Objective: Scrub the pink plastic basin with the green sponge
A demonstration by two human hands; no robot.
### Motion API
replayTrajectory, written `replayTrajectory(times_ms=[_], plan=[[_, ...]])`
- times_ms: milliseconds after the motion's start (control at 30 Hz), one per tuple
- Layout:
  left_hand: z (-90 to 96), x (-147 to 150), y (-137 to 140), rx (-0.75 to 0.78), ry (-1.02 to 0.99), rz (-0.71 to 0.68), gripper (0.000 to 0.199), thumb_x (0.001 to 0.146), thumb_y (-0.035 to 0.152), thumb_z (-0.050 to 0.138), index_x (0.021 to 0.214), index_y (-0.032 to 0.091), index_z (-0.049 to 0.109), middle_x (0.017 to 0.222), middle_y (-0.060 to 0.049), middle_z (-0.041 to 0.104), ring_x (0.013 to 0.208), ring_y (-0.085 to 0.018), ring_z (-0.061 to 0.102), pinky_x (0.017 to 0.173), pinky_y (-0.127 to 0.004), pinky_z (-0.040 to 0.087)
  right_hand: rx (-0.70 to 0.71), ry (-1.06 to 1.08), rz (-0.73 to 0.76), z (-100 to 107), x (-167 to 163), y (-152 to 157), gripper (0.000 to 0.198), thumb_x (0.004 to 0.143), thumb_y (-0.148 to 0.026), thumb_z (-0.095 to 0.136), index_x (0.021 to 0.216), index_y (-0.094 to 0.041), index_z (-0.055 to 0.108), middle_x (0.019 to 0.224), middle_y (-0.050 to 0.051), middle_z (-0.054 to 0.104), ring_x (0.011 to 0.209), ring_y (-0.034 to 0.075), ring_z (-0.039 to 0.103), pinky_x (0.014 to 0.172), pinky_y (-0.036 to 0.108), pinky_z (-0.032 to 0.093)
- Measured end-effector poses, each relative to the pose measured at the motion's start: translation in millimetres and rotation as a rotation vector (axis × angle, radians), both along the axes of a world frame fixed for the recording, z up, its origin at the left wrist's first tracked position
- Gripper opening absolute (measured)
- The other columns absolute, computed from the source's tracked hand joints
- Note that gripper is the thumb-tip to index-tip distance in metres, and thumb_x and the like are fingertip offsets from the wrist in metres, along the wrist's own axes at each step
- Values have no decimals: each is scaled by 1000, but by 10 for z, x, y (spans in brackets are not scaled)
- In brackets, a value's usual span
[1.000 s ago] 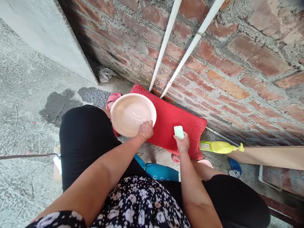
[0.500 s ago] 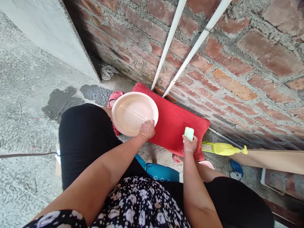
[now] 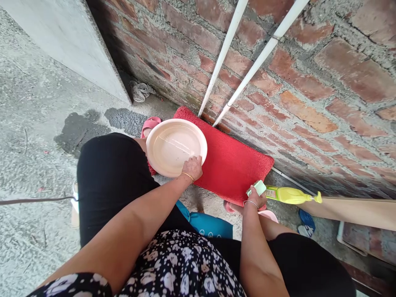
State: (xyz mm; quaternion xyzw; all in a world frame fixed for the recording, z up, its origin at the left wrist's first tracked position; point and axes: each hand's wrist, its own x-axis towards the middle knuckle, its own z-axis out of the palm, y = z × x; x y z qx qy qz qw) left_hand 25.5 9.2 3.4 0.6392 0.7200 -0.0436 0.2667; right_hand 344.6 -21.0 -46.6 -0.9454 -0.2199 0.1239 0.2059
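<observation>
My left hand is closed over the near right rim of a pale peach basin, its fingers reaching inside. Shallow water with a few dark specks lies in the basin, which rests over the left end of a red mat. At the mat's near right corner, my right hand grips a pale green scrub brush. The brush is tilted, with its bristle side toward the mat; whether the bristles touch it I cannot tell. Just right of that hand lies a yellow squeeze bottle.
A brick wall with two white pipes rises behind the mat. A grey slab leans at the upper left, near a bundle of rope. Pink slippers are on my feet; a blue slipper lies at the right.
My right hand has moved right and toward me with the brush, to the mat's corner beside the bottle. The brush has turned from face-up to tilted. My left hand stays on the basin.
</observation>
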Motion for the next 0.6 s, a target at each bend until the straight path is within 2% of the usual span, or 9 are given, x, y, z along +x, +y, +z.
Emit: replayTrajectory(times_ms=[67,200,300,400,467,600], plan=[[-11,4,1,5,-7,4,33,84,20,36,116,16,41,106,-14,50,101,-25,49,83,-38,39,28,-3,33,11,-66,60,67,68,-56,58,119,-15,43,115,14,57,91,25,60,71,31,49],[-18,7,3,-2,-1,3,33,84,20,35,116,16,41,108,-15,49,102,-26,48,83,-38,39,110,32,287,53,-347,361,68,63,-54,65,117,-17,45,107,9,61,86,21,60,71,28,48],[-13,7,2,-11,8,-3,34,84,20,35,117,17,41,109,-15,49,102,-25,48,83,-38,40,71,-27,421,80,-483,578,70,57,-55,69,114,-21,49,104,7,61,85,22,59,73,31,47],[-13,7,-1,-8,1,0,35,84,19,36,118,17,40,109,-14,49,103,-25,48,85,-37,39,-1,-118,494,113,-423,669,73,52,-54,73,114,-23,51,105,9,60,89,25,57,76,35,45],[-18,6,-3,0,-4,-3,36,84,19,35,119,17,39,108,-14,49,103,-25,47,85,-38,38,-44,-146,481,138,-265,630,74,51,-54,73,114,-23,51,106,10,59,90,26,57,77,38,44],[-27,5,-4,9,10,-18,37,83,19,34,120,17,38,108,-14,49,101,-25,48,83,-38,39,-71,-56,302,174,165,356,74,50,-54,73,112,-22,51,98,10,62,82,28,59,73,41,45]])
